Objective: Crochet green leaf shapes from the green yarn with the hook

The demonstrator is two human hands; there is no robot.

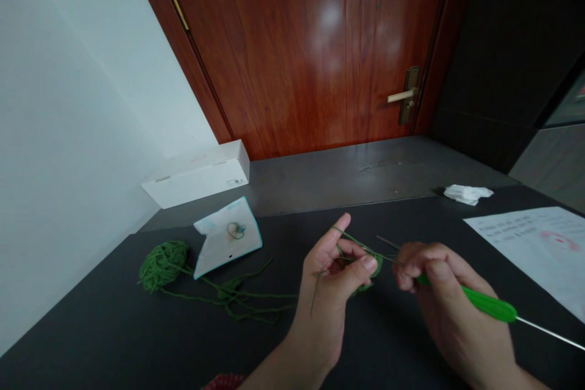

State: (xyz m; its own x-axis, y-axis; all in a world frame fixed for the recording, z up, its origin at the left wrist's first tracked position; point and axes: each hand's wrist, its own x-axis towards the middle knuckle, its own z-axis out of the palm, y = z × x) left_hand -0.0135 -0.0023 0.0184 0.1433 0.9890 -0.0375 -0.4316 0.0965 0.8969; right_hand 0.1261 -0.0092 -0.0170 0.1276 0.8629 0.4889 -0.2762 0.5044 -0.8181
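My left hand [331, 271] pinches a small piece of green crochet work [375, 265] between thumb and fingers. A strand of green yarn [350, 236] runs over its raised index finger toward the right. My right hand [450, 295] grips a crochet hook [489, 303] by its green handle. The hook's thin metal tip points left, close to the crochet work; a yarn loop seems to reach it, though the fingers partly hide this. Left of my hands, loose green strands lead across the table to a ball of green yarn [163, 265].
A white packet with a blue edge [228, 244] lies beside the yarn ball. Behind it, a long white box [201, 177] stands against the wall. On the right are a crumpled white tissue [468, 194] and a printed sheet [534, 244]. A wooden door [292, 49] rises behind the dark table.
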